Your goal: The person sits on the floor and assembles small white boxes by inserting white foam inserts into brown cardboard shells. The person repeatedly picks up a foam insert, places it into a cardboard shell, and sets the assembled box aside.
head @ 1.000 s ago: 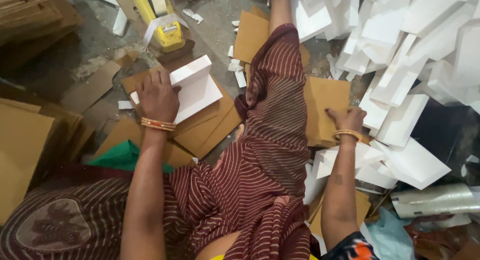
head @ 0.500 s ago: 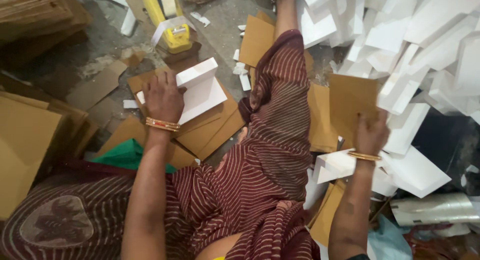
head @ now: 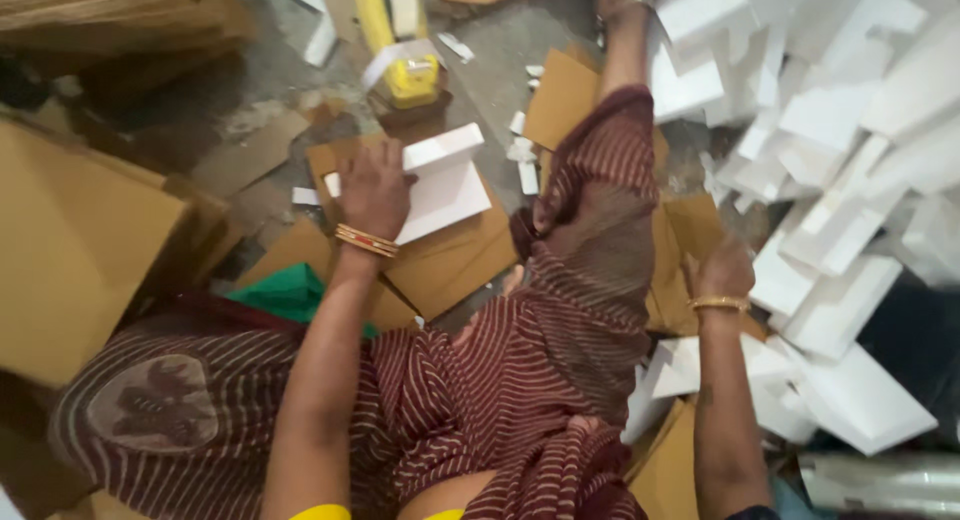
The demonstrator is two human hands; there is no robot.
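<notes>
Left hand [head: 375, 188] presses flat on white box [head: 440, 185]; right hand [head: 722, 270] seemingly pinches brown card [head: 690, 230].

Yellow tool [head: 412, 75], green cloth [head: 290, 292]

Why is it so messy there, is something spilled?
Yes. White foam pieces lie tumbled in a loose heap on the right, and small white scraps are scattered over the grey floor. Brown cardboard sheets lie crooked, overlapping.

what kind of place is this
Probably a small packaging or box-making workshop, worked on the floor: brown cardboard sheets lie about, white foam pieces are heaped at one side, and a yellow tape dispenser sits nearby.
</notes>
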